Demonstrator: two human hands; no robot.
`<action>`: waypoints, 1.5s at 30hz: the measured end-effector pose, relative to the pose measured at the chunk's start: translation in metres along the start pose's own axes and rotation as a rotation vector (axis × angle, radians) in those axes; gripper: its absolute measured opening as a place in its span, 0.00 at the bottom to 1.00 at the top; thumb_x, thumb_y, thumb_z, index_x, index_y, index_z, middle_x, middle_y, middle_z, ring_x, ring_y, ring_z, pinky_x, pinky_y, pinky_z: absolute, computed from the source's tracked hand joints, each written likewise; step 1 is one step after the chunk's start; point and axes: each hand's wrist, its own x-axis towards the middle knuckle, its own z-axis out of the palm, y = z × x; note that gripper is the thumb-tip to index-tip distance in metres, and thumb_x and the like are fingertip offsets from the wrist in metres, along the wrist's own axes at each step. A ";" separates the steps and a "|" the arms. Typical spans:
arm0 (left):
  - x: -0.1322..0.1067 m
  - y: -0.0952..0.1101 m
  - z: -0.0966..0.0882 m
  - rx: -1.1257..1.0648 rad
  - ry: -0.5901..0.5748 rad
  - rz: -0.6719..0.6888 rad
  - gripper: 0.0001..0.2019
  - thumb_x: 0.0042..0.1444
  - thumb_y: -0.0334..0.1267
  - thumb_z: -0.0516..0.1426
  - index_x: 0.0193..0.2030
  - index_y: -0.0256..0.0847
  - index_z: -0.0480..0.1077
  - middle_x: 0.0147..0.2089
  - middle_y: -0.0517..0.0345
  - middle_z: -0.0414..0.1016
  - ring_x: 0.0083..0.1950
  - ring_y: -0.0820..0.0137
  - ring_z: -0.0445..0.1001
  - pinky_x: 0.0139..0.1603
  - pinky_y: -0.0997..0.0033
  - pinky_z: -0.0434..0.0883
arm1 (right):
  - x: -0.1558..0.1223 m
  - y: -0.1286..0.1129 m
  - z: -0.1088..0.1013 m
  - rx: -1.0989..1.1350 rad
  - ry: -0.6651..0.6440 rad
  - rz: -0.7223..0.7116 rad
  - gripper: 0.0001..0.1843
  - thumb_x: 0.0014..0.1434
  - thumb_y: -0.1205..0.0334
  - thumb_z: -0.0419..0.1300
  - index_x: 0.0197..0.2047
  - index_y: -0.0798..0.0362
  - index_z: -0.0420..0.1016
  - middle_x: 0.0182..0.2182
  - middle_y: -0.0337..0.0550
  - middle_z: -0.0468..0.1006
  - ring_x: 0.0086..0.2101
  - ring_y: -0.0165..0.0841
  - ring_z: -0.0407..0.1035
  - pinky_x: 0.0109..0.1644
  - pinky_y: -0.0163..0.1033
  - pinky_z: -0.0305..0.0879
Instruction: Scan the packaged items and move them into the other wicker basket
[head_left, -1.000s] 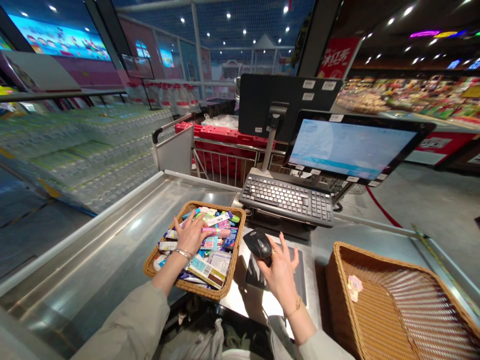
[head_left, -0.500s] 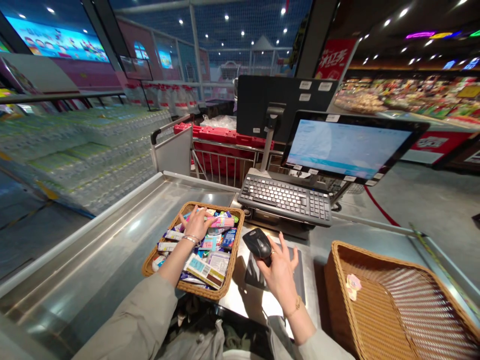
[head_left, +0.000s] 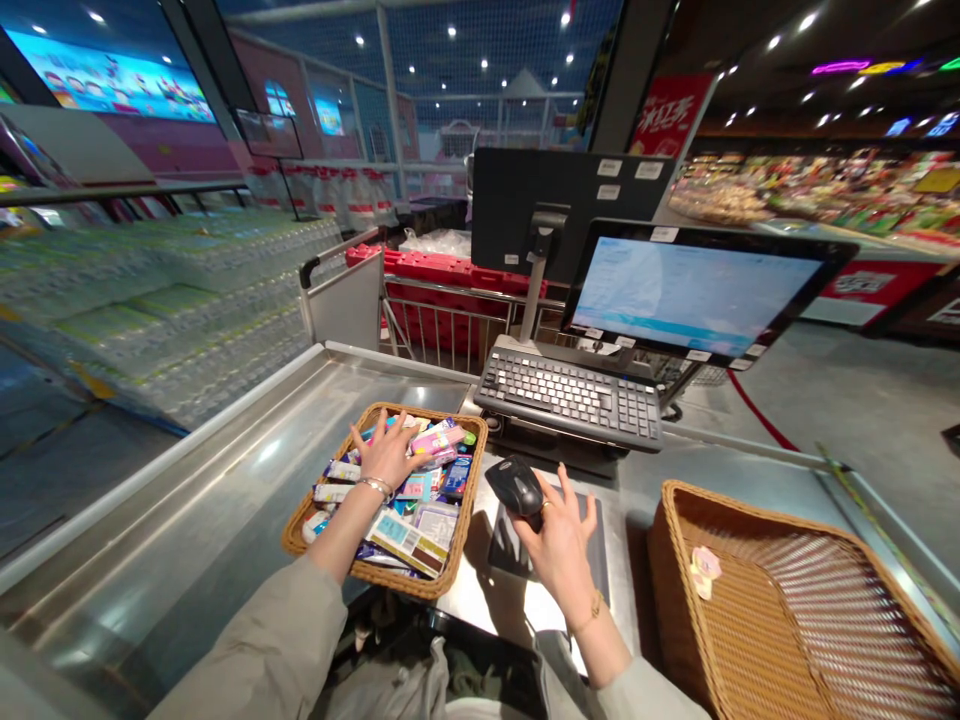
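My left hand (head_left: 390,452) is inside a wicker basket (head_left: 341,553) full of small colourful packets, fingers closed round a pink packet (head_left: 435,440) lifted slightly above the pile. My right hand (head_left: 559,540) holds a black barcode scanner (head_left: 516,487) by its handle over the steel counter, the scanner head pointing left toward the basket. A second, larger wicker basket (head_left: 757,600) stands at the right with one small pink item (head_left: 703,566) in it.
A keyboard (head_left: 571,398) and a tilted touchscreen (head_left: 697,290) stand behind the scanner, with a second monitor's back (head_left: 570,205) beyond. A steel checkout counter (head_left: 225,490) runs to the left. Red shopping baskets (head_left: 442,272) sit behind a rail.
My left hand shifted toward the far side of the basket, took hold of a pink packet and raised it a little. My right hand with the scanner stayed put.
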 end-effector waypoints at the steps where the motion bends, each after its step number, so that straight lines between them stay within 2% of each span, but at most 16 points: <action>1: -0.001 0.000 0.000 0.019 -0.001 0.006 0.24 0.54 0.59 0.57 0.55 0.54 0.72 0.70 0.55 0.58 0.73 0.43 0.44 0.62 0.22 0.25 | 0.000 0.000 0.000 0.000 -0.001 -0.002 0.14 0.59 0.57 0.54 0.46 0.48 0.76 0.59 0.43 0.70 0.67 0.48 0.45 0.66 0.66 0.27; 9: -0.001 0.005 0.000 0.035 0.006 0.040 0.15 0.55 0.52 0.59 0.47 0.53 0.77 0.68 0.59 0.63 0.73 0.44 0.43 0.63 0.25 0.21 | 0.002 0.002 0.000 -0.029 0.015 -0.012 0.13 0.59 0.57 0.54 0.44 0.48 0.77 0.58 0.43 0.72 0.67 0.48 0.47 0.65 0.67 0.30; 13: -0.001 0.008 -0.002 0.017 0.062 0.086 0.13 0.56 0.49 0.60 0.46 0.52 0.77 0.67 0.58 0.64 0.73 0.46 0.44 0.62 0.25 0.20 | 0.003 0.004 -0.003 -0.033 0.027 -0.011 0.14 0.59 0.57 0.55 0.44 0.49 0.77 0.57 0.46 0.72 0.67 0.49 0.47 0.65 0.68 0.31; 18: -0.001 0.018 -0.011 0.006 0.131 0.124 0.13 0.56 0.50 0.60 0.45 0.52 0.76 0.66 0.58 0.65 0.74 0.48 0.44 0.64 0.28 0.20 | 0.004 0.007 -0.005 -0.026 0.034 0.012 0.14 0.59 0.56 0.55 0.45 0.49 0.76 0.58 0.44 0.72 0.67 0.48 0.46 0.65 0.67 0.29; 23: 0.001 0.032 -0.023 0.019 0.167 0.146 0.15 0.55 0.51 0.60 0.47 0.52 0.76 0.67 0.58 0.64 0.74 0.48 0.44 0.65 0.29 0.22 | 0.004 0.009 -0.007 -0.040 0.068 0.004 0.15 0.59 0.57 0.55 0.46 0.50 0.76 0.58 0.45 0.72 0.67 0.48 0.47 0.65 0.67 0.30; 28: 0.003 0.051 -0.031 -0.030 0.209 0.217 0.15 0.56 0.50 0.59 0.48 0.51 0.76 0.66 0.56 0.65 0.74 0.49 0.45 0.65 0.28 0.23 | 0.004 0.010 -0.011 -0.041 0.084 0.022 0.14 0.58 0.57 0.56 0.46 0.48 0.76 0.57 0.43 0.72 0.67 0.47 0.46 0.66 0.66 0.30; 32: 0.006 0.068 -0.031 -0.069 0.225 0.268 0.14 0.56 0.50 0.59 0.47 0.50 0.76 0.66 0.56 0.65 0.74 0.49 0.46 0.66 0.29 0.23 | 0.003 0.013 -0.014 -0.051 0.112 0.025 0.14 0.59 0.56 0.55 0.45 0.50 0.77 0.57 0.45 0.72 0.67 0.49 0.47 0.65 0.67 0.30; 37: 0.009 0.087 -0.030 -0.103 0.222 0.313 0.15 0.57 0.50 0.59 0.48 0.52 0.75 0.66 0.56 0.65 0.73 0.49 0.46 0.65 0.28 0.23 | 0.001 0.019 -0.018 -0.073 0.131 0.038 0.14 0.59 0.55 0.54 0.44 0.49 0.77 0.58 0.44 0.72 0.67 0.49 0.46 0.65 0.67 0.30; 45: 0.013 0.107 -0.026 -0.118 0.227 0.370 0.14 0.56 0.46 0.60 0.49 0.51 0.75 0.66 0.54 0.65 0.73 0.49 0.46 0.66 0.27 0.26 | -0.003 0.028 -0.023 -0.119 0.165 0.043 0.14 0.60 0.54 0.55 0.44 0.48 0.77 0.59 0.44 0.71 0.67 0.49 0.45 0.64 0.67 0.31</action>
